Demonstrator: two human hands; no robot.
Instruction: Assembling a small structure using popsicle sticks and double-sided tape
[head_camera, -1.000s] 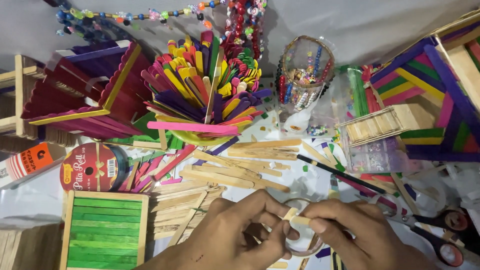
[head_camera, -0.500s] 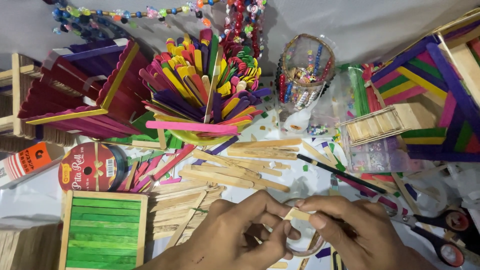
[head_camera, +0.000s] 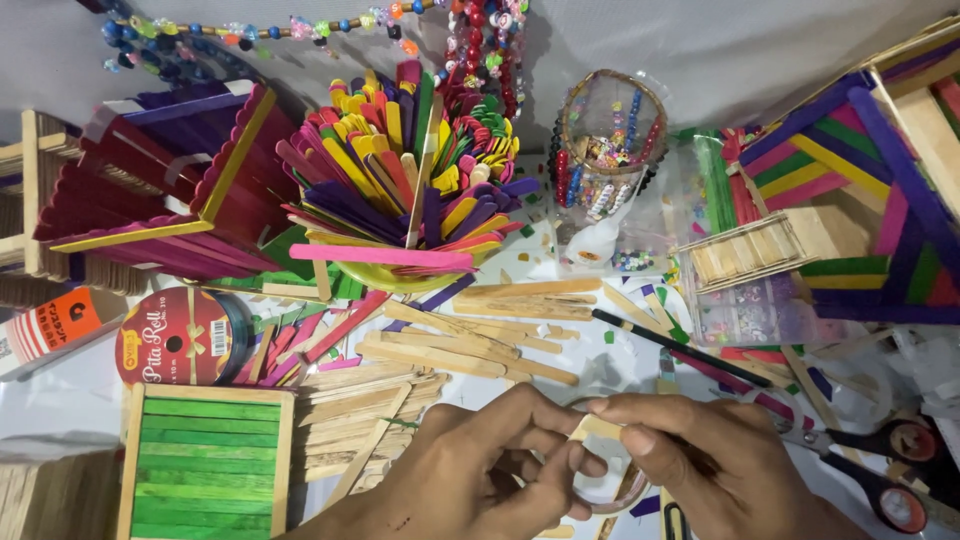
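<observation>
My left hand (head_camera: 480, 475) and my right hand (head_camera: 700, 465) meet low in the middle of the head view. Together they pinch a roll of clear tape (head_camera: 600, 470), and a short pale tab of tape is lifted between the thumbs and fingertips. The roll's lower part is hidden by my fingers. Plain wooden craft sticks (head_camera: 470, 345) lie loose on the white table just beyond my hands.
A yellow cup packed with coloured craft sticks (head_camera: 400, 190) stands at centre back. A green stick panel (head_camera: 205, 465) lies at left, beside a red ribbon spool (head_camera: 170, 335). Scissors (head_camera: 890, 470), a black pencil (head_camera: 680, 348), a bead jar (head_camera: 610, 140) and stick-built boxes (head_camera: 160, 190) crowd the table.
My hands have stayed in place; the fingers shifted slightly on the tape roll and the pale tab sits a little more to the left between them.
</observation>
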